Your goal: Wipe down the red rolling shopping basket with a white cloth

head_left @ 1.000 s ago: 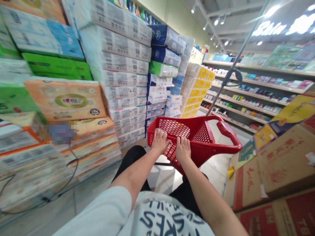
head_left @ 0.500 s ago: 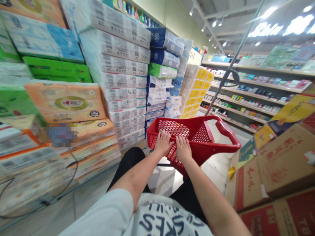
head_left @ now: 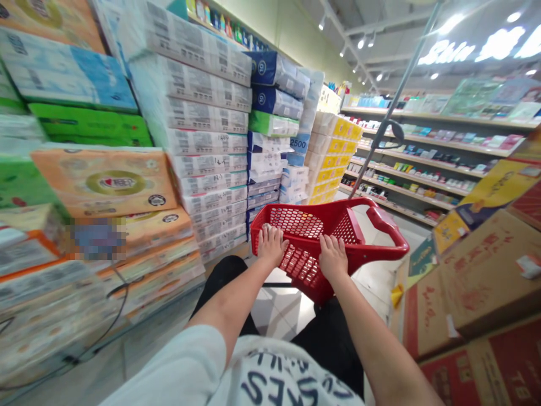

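A red plastic shopping basket point(head_left: 372, 225) stands in front of me in a shop aisle, its mesh side facing me. My left hand point(head_left: 270, 245) grips the near rim at the basket's left corner. My right hand point(head_left: 333, 256) grips the same rim further right. A grey metal pull handle point(head_left: 391, 113) rises slanting from the basket's far end. Nothing shows inside the basket.
Tall stacks of packaged tissue point(head_left: 203, 141) line the left side of the aisle. Cardboard boxes point(head_left: 473, 270) are piled on the right. Shelves of small goods point(head_left: 426, 163) run along the far right. The tiled floor point(head_left: 274, 304) shows below the basket.
My right hand has slid to the right along the rim, so the hands are now apart. The basket has shifted slightly.
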Available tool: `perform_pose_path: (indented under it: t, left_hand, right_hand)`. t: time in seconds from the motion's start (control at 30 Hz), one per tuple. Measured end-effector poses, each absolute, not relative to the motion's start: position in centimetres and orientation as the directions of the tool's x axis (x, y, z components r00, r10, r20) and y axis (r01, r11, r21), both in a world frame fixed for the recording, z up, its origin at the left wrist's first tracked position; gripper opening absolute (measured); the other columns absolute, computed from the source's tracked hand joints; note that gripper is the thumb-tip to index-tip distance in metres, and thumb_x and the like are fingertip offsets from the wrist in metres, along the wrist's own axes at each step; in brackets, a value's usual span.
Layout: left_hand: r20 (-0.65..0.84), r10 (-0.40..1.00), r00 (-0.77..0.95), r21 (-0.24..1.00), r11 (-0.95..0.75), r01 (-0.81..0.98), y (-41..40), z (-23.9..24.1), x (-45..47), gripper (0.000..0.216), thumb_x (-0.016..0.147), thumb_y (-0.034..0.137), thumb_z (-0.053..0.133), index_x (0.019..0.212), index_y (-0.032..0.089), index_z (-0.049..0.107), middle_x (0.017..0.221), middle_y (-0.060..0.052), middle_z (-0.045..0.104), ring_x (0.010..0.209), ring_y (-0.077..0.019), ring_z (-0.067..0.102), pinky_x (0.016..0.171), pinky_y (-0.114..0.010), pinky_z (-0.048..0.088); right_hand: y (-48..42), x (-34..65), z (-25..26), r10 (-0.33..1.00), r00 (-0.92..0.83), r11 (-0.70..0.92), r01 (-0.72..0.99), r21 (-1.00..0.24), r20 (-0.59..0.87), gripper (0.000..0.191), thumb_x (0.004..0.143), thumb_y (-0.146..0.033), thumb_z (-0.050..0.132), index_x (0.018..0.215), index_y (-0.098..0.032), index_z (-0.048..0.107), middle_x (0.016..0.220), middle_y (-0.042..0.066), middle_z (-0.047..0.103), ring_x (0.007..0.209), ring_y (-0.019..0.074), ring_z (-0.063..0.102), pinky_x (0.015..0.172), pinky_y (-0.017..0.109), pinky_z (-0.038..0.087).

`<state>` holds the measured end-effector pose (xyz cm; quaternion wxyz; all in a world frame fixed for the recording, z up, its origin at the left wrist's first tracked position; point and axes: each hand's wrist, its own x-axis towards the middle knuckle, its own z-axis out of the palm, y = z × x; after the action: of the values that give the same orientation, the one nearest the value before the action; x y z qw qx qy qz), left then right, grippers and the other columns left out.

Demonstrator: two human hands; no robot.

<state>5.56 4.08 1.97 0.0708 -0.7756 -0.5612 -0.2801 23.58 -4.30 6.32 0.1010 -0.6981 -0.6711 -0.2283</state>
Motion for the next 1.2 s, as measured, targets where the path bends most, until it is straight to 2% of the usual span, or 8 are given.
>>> perform_pose_path:
  t: [0.2, 0.33, 0.43, 0.63, 0.8, 0.9, 1.0, 1.2]
  left_hand:
    - [0.529, 0.674, 0.517, 0.091, -0.65, 0.754, 1.9, 2.6, 9.8, 0.059, 0.096, 0.051, 0.029, 0.142, 0.016, 0.037, 0.149, -0.01, 0.038, 0.142, -0.027, 0.022, 0.118, -0.048, 0.016]
    - [0.499, 0.754, 0.426, 0.149, -0.56, 0.815, 3.0, 3.1, 8.7, 0.053, 0.097, 0.049, 0.026, 0.14, 0.022, 0.042, 0.144, -0.008, 0.045, 0.14, -0.0287, 0.026, 0.116, -0.054, 0.015]
    - [0.497, 0.81, 0.313, 0.215, -0.464, 0.859, 3.1, 2.9, 8.8, 0.056, 0.096, 0.049, 0.028, 0.14, 0.017, 0.042, 0.146, -0.012, 0.041, 0.141, -0.0324, 0.023, 0.115, -0.055, 0.019]
    - [0.488, 0.7, 0.522, 0.128, -0.649, 0.75, 2.0, 3.4, 11.3, 0.062, 0.097, 0.052, 0.023, 0.143, 0.014, 0.037, 0.149, -0.01, 0.038, 0.142, -0.0285, 0.022, 0.118, -0.049, 0.016]
    - [0.466, 0.762, 0.45, 0.157, -0.571, 0.805, 3.0, 3.6, 9.4, 0.057, 0.097, 0.05, 0.027, 0.142, 0.017, 0.039, 0.148, -0.009, 0.039, 0.141, -0.0295, 0.025, 0.116, -0.053, 0.017]
    - [0.494, 0.762, 0.418, 0.172, -0.557, 0.812, 2.4, 3.3, 10.4, 0.058, 0.096, 0.051, 0.026, 0.141, 0.017, 0.041, 0.148, -0.01, 0.039, 0.142, -0.0311, 0.021, 0.116, -0.053, 0.017]
    - [0.517, 0.674, 0.528, 0.119, -0.667, 0.735, 1.0, 3.3, 12.6, 0.06, 0.097, 0.053, 0.022, 0.144, 0.018, 0.037, 0.151, -0.006, 0.035, 0.144, -0.0279, 0.017, 0.118, -0.052, 0.013]
    - [0.475, 0.644, 0.6, 0.06, -0.704, 0.708, 0.3, 3.6, 12.7, 0.063, 0.096, 0.054, 0.027, 0.148, 0.018, 0.027, 0.157, -0.006, 0.021, 0.146, -0.0239, 0.011, 0.119, -0.05, 0.008]
  right_hand:
    - [-4.6, 23.8, 6.4, 0.89, 0.002, -0.079, 0.986, 0.15, 0.455, 0.056, 0.085, -0.018, 0.045, 0.139, -0.008, 0.042, 0.138, 0.013, 0.05, 0.123, 0.026, 0.039, 0.109, 0.04, 0.019]
    - [-5.0, 25.7, 6.6, 0.864, 0.036, -0.14, 0.975, 0.171, 0.503, 0.057, 0.084, -0.012, 0.041, 0.14, -0.005, 0.041, 0.143, 0.013, 0.045, 0.129, 0.0249, 0.033, 0.11, 0.037, 0.016]
    - [-5.2, 26.1, 6.7, 0.848, 0.053, -0.181, 0.964, 0.193, 0.527, 0.052, 0.084, -0.012, 0.04, 0.136, -0.006, 0.047, 0.139, 0.013, 0.049, 0.128, 0.0276, 0.034, 0.111, 0.04, 0.012]
    - [-5.5, 25.0, 7.4, 0.854, 0.053, -0.167, 0.97, 0.176, 0.517, 0.048, 0.084, -0.019, 0.044, 0.13, -0.008, 0.054, 0.13, 0.014, 0.055, 0.119, 0.0292, 0.041, 0.107, 0.04, 0.018]
    - [-7.4, 28.7, 9.1, 0.802, 0.087, -0.228, 0.959, 0.168, 0.591, 0.047, 0.082, -0.019, 0.046, 0.128, -0.012, 0.054, 0.132, 0.013, 0.054, 0.12, 0.0269, 0.041, 0.108, 0.043, 0.014]
    - [-7.9, 29.4, 9.8, 0.783, 0.152, -0.29, 0.947, 0.138, 0.603, 0.038, 0.081, -0.022, 0.048, 0.116, -0.013, 0.06, 0.117, 0.013, 0.061, 0.114, 0.0276, 0.043, 0.106, 0.044, 0.015]
    - [-7.9, 28.7, 9.8, 0.769, 0.236, -0.356, 0.93, 0.091, 0.594, 0.027, 0.079, -0.022, 0.051, 0.1, -0.012, 0.064, 0.101, 0.014, 0.063, 0.104, 0.0284, 0.046, 0.102, 0.043, 0.019]
    - [-8.8, 27.0, 9.0, 0.741, 0.166, -0.297, 0.95, 0.096, 0.651, 0.036, 0.08, -0.021, 0.052, 0.113, -0.011, 0.061, 0.105, 0.014, 0.061, 0.109, 0.0295, 0.043, 0.104, 0.042, 0.018]
